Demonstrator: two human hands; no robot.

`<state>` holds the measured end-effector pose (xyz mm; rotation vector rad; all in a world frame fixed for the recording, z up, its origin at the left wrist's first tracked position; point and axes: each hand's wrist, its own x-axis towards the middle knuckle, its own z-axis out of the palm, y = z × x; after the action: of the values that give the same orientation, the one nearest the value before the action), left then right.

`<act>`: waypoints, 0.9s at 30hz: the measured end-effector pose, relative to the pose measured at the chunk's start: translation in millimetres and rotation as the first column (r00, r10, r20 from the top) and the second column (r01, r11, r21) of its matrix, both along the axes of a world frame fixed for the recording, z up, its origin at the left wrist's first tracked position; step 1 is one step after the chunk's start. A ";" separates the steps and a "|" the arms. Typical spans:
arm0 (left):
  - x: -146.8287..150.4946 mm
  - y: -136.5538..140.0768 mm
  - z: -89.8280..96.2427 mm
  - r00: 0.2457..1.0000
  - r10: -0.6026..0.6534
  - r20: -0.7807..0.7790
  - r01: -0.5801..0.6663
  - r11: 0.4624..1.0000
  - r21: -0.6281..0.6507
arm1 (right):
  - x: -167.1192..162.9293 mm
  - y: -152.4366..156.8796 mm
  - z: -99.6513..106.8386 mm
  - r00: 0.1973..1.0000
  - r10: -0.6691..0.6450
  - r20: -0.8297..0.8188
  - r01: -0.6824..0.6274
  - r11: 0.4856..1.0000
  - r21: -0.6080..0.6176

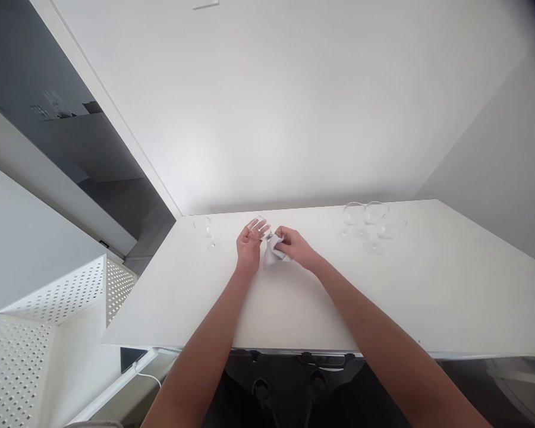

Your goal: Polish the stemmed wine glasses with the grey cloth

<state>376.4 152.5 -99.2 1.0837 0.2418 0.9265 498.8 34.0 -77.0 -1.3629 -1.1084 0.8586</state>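
A tilted clear glass [261, 226] touches a white cloth [274, 252].

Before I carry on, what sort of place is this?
Most likely a room in a home or small office, though I can't tell which. Showing it: a long white table by a plain wall, stemmed glasses on its right side, and a white perforated unit at the left.

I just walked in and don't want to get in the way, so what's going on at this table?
A person is handling a clear stemmed glass at a white table. The left hand holds it by the bowl, and the right hand holds a pale cloth at its stem end. Another glass stands to the left, and three more glasses stand grouped to the right.
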 end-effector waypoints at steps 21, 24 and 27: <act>-0.9 13.0 -9.9 0.991 0.034 0.127 -0.037 0.999 0.021 | 26.0 6.9 -13.3 0.792 -0.419 -0.444 0.564 0.780 0.271; -1.7 14.3 -9.8 0.987 0.084 0.140 -0.089 0.996 0.026 | 35.0 2.9 -15.4 0.779 -0.366 -0.509 0.539 0.806 0.245; -1.9 14.3 -8.5 0.986 0.096 0.139 -0.101 0.994 0.031 | 26.3 6.6 -20.0 0.852 -0.254 -0.458 0.359 0.920 0.159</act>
<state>374.4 166.8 -107.7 1.0452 0.1659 1.0936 525.1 40.6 -97.0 -1.0433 -0.6017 0.7142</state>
